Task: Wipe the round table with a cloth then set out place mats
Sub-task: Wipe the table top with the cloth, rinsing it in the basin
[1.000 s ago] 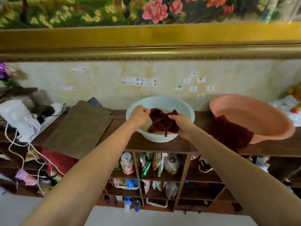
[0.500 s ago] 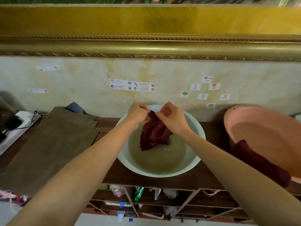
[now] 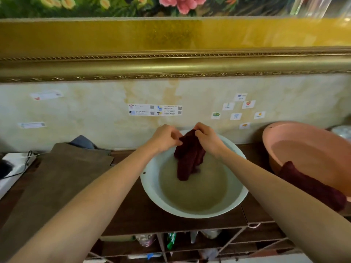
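Dark red cloth (image 3: pixel 190 158) held up over the pale basin (image 3: pixel 152 186), lower end dipping into the cloudy water, much as half a second ago. Pinched at the top by left hand (image 3: pixel 164 138) and right hand (image 3: pixel 206 138), fingers curled tight on the fabric. Pink basin (image 3: pixel 303 149) to the right, second dark cloth (image 3: pixel 311 186) draped on its rim. Brown place mats (image 3: pixel 57 177) stacked left on the shelf top. More of the painting's flowers showing above than before.

Dark maroon cloth (image 3: pixel 189 156), bunched and hanging lengthwise. Top edge pinched at the far side, lower end dipping into murky water.
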